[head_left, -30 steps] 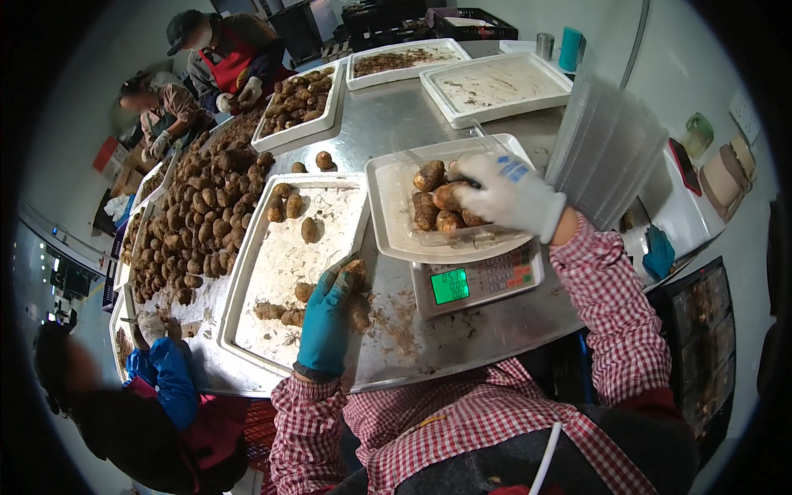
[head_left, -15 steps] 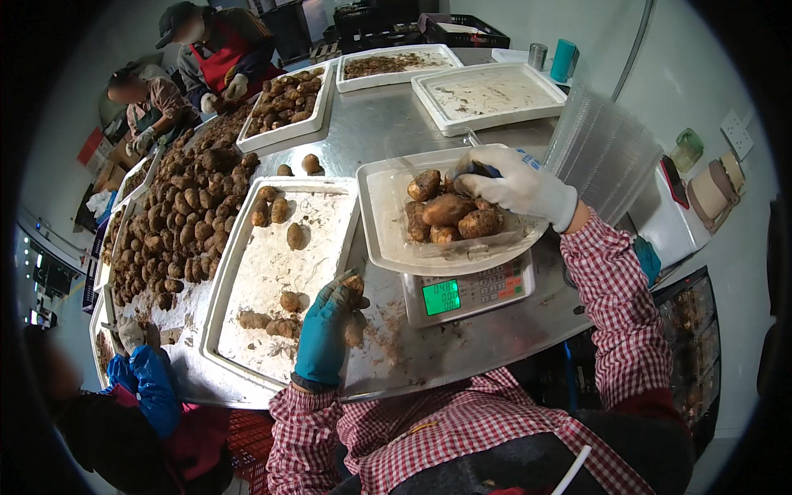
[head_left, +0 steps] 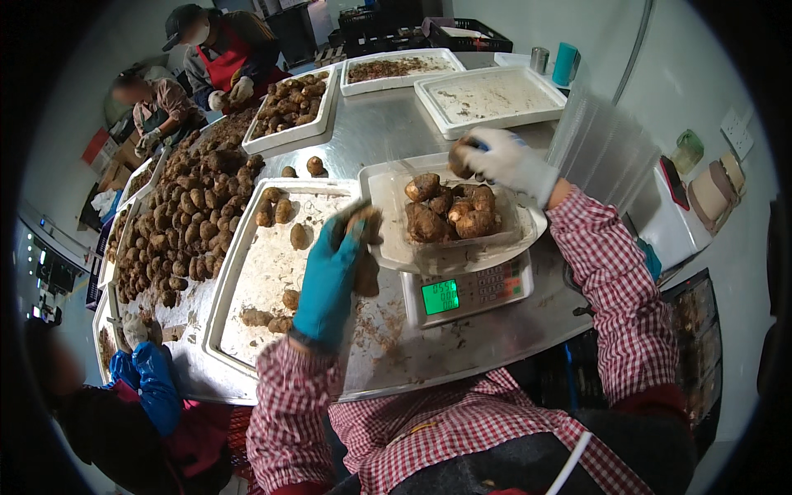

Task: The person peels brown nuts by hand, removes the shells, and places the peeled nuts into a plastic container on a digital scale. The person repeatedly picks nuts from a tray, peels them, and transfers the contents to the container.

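My left hand (head_left: 322,285), in a teal glove, is closed on brown taro corms (head_left: 365,223) beside the left edge of the white scale pan (head_left: 381,219). Another taro hangs below its fingers. My right hand (head_left: 516,163), in a white glove, pinches a single taro (head_left: 459,158) above the far side of the pan. On the pan sits a clear plastic tray (head_left: 510,219) holding several taros (head_left: 452,210). Beneath is the digital scale (head_left: 478,290), its green display lit. A white foam tray (head_left: 239,285) with several loose taros lies left of the scale.
A large taro heap (head_left: 186,219) covers the table's left part. Further foam trays (head_left: 491,95) stand at the back. A stack of clear plastic trays (head_left: 602,148) leans at the right. Two people (head_left: 227,62) work at the far left; another person's blue sleeve (head_left: 153,384) shows nearer.
My right hand has risen from the taros in the clear tray and now holds one above the pan. My left hand has moved up and away from me, nearer the pan, with its taros.
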The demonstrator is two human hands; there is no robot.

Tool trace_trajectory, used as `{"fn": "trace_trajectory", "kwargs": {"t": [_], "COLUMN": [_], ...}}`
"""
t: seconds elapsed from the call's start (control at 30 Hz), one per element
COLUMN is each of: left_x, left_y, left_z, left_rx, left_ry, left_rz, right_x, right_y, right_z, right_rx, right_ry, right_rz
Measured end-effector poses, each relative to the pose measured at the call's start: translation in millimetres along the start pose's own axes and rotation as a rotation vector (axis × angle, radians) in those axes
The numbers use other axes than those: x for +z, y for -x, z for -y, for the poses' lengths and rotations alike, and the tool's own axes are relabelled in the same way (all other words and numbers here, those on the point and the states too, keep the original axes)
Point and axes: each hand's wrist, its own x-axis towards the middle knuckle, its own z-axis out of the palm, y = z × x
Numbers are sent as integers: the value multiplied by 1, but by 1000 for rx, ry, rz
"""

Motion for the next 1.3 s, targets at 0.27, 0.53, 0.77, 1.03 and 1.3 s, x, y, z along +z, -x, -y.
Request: {"fn": "trace_trajectory", "kwargs": {"t": [0.27, 0.53, 0.77, 1.03, 1.3], "left_x": [49, 42, -23, -35, 10], "left_y": [-123, -116, -34, 33, 40], "left_z": [2, 15, 26, 14, 3], "left_rx": [395, 629, 519, 287, 262], "left_ry": [-512, -787, -337, -197, 69], "left_rz": [272, -112, -143, -174, 7], "right_x": [-11, -20, -3, 10, 31], "right_y": [42, 94, 113, 84, 59], "right_z": [-13, -20, -28, 7, 54], "right_rx": [75, -18, 17, -22, -147], "right_ry": [-904, -920, -791, -736, -412], "right_rz": [-79, -168, -249, -85, 8]}}
